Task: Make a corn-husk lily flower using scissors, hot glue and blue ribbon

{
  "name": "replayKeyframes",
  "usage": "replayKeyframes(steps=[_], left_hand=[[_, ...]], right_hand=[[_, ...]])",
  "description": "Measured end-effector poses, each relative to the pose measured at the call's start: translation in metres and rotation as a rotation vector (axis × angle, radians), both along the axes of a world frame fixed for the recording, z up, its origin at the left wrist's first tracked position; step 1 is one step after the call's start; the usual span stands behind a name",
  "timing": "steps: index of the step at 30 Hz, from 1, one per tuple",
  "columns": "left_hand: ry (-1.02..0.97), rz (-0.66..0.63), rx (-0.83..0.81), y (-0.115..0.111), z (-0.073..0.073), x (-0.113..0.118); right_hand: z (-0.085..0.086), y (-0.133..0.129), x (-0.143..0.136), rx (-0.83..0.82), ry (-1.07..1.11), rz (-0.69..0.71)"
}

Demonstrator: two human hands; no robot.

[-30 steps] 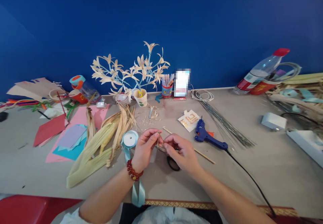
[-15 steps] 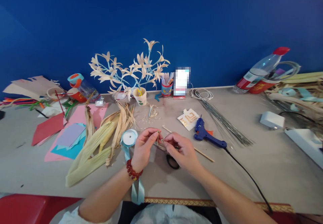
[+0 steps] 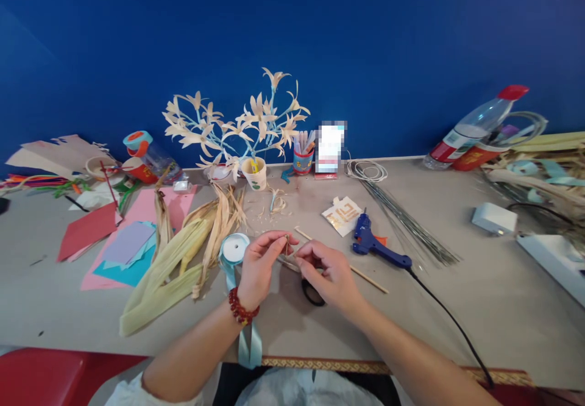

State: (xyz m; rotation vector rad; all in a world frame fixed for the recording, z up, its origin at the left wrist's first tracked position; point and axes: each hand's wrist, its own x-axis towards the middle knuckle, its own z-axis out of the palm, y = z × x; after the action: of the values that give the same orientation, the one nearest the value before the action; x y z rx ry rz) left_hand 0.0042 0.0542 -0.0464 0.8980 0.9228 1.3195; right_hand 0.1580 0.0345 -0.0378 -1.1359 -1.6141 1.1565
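Note:
My left hand, a red bead bracelet on its wrist, pinches a thin tan strip that looks like corn husk. Thumb and fingers of my right hand are closed at the strip's lower end; the fingers partly hide it. Below the hands lie scissors, of which a black handle loop shows. A thin wooden stick passes behind my right hand. Beside my left hand sits a roll of light-blue ribbon, its tail running under the wrist to the table edge.
Corn husks and coloured paper lie on the left. Husk-like flowers stand in a paper cup at the back. To the right are a blue glue gun with its cord, wires and a power strip.
My fingers have shifted slightly around the thin strip, with the two hands staying close together. The view has moved a little; the things on the table lie as before.

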Motion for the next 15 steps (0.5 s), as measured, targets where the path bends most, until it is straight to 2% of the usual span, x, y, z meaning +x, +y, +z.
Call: replayKeyframes(steps=[15], left_hand=[[-0.097, -0.015, -0.08, 0.0, 0.0003, 0.0022]], right_hand=[[-0.002, 0.0019, -0.0022, -0.018, 0.035, -0.016]])
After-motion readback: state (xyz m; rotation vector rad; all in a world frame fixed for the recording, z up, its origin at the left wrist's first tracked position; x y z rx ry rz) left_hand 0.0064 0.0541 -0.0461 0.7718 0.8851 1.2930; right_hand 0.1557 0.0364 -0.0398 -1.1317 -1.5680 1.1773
